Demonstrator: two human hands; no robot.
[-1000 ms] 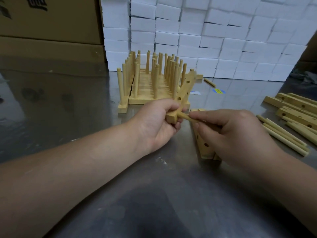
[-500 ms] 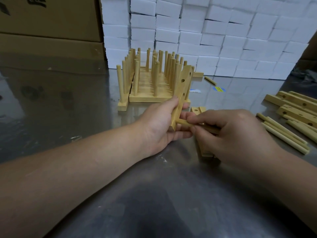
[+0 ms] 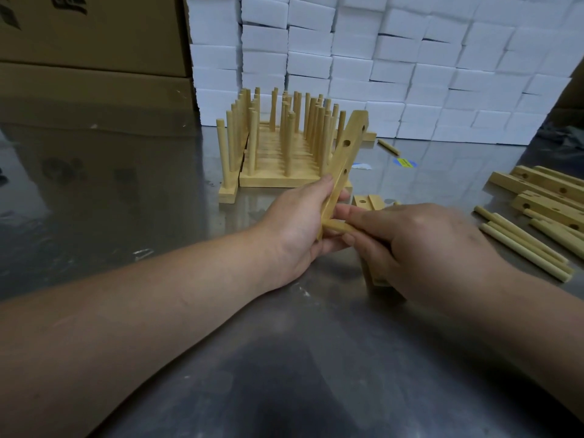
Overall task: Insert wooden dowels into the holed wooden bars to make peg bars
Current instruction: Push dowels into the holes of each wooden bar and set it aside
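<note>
My left hand grips the lower end of a holed wooden bar, which tilts up and away with two empty holes showing. My right hand pinches a wooden dowel whose tip touches the bar's lowest part, at my left fingers. Whether the tip sits inside a hole is hidden. Two more holed bars lie on the table under my right hand.
Finished peg bars stand in a block behind my hands. Loose dowels and holed bars lie at the right. One stray dowel lies near the stacked white foam blocks. Cardboard boxes stand at the back left.
The bar has swung more upright in my left hand, and the dowel's tip has come against the bar's lower end.
</note>
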